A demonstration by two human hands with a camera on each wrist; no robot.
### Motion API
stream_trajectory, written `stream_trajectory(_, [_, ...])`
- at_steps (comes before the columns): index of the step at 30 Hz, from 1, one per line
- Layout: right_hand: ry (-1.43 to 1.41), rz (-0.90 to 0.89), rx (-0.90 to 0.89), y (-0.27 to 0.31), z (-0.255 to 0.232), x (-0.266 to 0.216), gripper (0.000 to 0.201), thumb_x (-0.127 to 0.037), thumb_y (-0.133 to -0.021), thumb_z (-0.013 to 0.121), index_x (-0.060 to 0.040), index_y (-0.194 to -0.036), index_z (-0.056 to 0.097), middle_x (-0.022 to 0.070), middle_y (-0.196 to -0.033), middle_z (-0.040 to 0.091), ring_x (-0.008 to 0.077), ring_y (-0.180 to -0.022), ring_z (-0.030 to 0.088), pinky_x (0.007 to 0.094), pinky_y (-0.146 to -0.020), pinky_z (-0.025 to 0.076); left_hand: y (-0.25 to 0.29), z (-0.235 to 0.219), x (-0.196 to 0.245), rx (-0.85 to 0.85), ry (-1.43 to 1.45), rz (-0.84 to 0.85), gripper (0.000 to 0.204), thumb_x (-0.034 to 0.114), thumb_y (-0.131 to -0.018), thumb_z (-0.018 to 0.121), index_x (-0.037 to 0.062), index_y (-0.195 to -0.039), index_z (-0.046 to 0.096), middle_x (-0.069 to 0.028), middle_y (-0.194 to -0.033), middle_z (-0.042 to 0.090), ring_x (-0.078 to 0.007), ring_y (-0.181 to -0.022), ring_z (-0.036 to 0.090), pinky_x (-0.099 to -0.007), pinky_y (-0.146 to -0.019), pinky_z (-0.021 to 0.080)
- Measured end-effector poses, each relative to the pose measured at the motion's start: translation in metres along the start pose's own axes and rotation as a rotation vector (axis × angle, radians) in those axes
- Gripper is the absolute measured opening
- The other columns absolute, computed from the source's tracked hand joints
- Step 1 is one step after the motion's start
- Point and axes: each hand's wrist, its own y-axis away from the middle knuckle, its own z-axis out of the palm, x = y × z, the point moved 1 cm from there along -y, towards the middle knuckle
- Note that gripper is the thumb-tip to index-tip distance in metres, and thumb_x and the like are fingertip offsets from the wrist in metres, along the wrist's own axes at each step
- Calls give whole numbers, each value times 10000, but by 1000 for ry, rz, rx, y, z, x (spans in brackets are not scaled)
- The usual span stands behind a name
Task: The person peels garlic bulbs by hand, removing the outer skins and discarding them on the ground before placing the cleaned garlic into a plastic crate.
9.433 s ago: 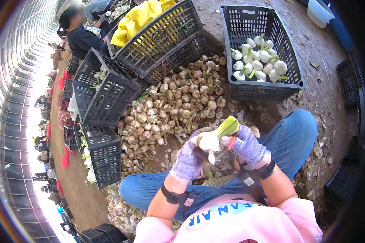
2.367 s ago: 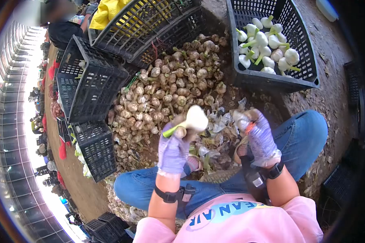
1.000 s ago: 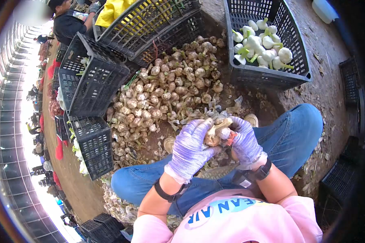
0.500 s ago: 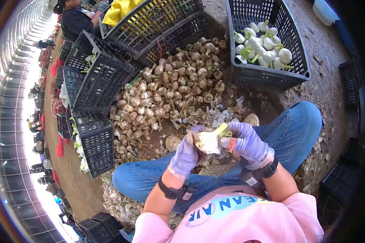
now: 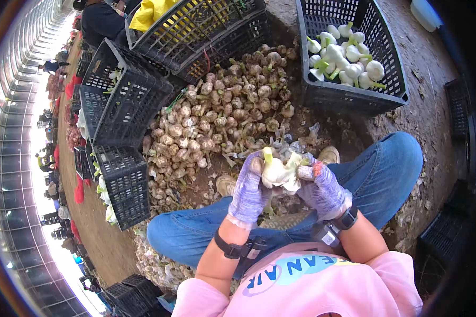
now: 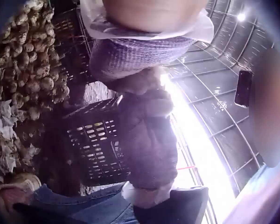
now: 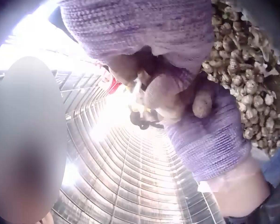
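In the head view both hands, in purple knitted gloves, meet over the lap around a garlic bulb [image 5: 275,171]. The bulb is mostly white, its short green stem points up on the left, and loose skin flares out on its right side. My left hand [image 5: 247,190] grips the bulb from the left. From the right, my right hand [image 5: 323,187], with orange tape on the thumb, pinches the peeling skin. Purple gloved fingers [image 7: 165,93] close together fill the right wrist view. In the left wrist view the gloved hands [image 6: 147,135] are dark and hide the bulb.
Ahead lies a heap of unpeeled garlic [image 5: 222,116], with loose skins [image 5: 280,145] nearer the feet. A black crate [image 5: 354,103] with white bulbs stands front right. More crates [image 5: 124,185] line the left, one bearing yellow cloth [image 5: 150,15]. Another person [image 5: 101,24] sits beyond.
An earlier white bulb is gone from the left hand, and the crate shows more bulbs. The brownish bulb held a second ago now shows white, its stem swung from right to upper left.
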Motion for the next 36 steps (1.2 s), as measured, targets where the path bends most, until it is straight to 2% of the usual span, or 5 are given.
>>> stream_trajectory(13, [-150, -62, 24, 11, 6, -18, 419, -245, -832, 577, -12, -1161, 464, 187, -1096, 558, 331, -959, 593, 424, -788, 541, 0, -25, 18, 87, -117, 77, 455, 171, -747, 731, 10, -1129, 542, -124, -1117, 584, -213, -1041, 555, -340, -917, 435])
stream_trajectory(18, [-180, -601, 286, 13, -10, -57, 402, -238, -872, 546, -27, -1197, 440, 143, -1125, 539, 213, -929, 544, 324, -774, 469, 6, -35, 26, 86, -34, 130, 374, -1, -640, 705, 21, -997, 595, -140, -1100, 584, -262, -1023, 566, -372, -894, 465])
stream_trajectory(23, [909, -181, 403, 18, -13, -39, 444, -96, -762, 695, -14, -1156, 508, 107, -1138, 540, 176, -995, 537, 297, -862, 449, -1, -48, 18, 127, -69, 172, 299, -13, -612, 693, 21, -896, 605, -140, -1059, 589, -252, -994, 575, -363, -865, 480])
stream_trajectory(31, [1412, -445, 107, -11, 9, -20, 332, -120, -716, 687, 2, -993, 550, 146, -951, 553, 279, -866, 551, 337, -773, 453, -14, -29, 21, -120, -760, 423, 165, -28, -643, 681, 66, -765, 622, -103, -913, 625, -229, -897, 595, -355, -804, 475])
stream_trajectory(36, [392, -202, 516, -33, -35, -29, 122, -108, -843, 572, -40, -941, 549, 44, -867, 588, 120, -765, 543, 268, -692, 456, -24, -47, 7, -9, -245, 356, 150, 27, -673, 721, 63, -749, 597, -93, -891, 617, -247, -960, 581, -379, -857, 463])
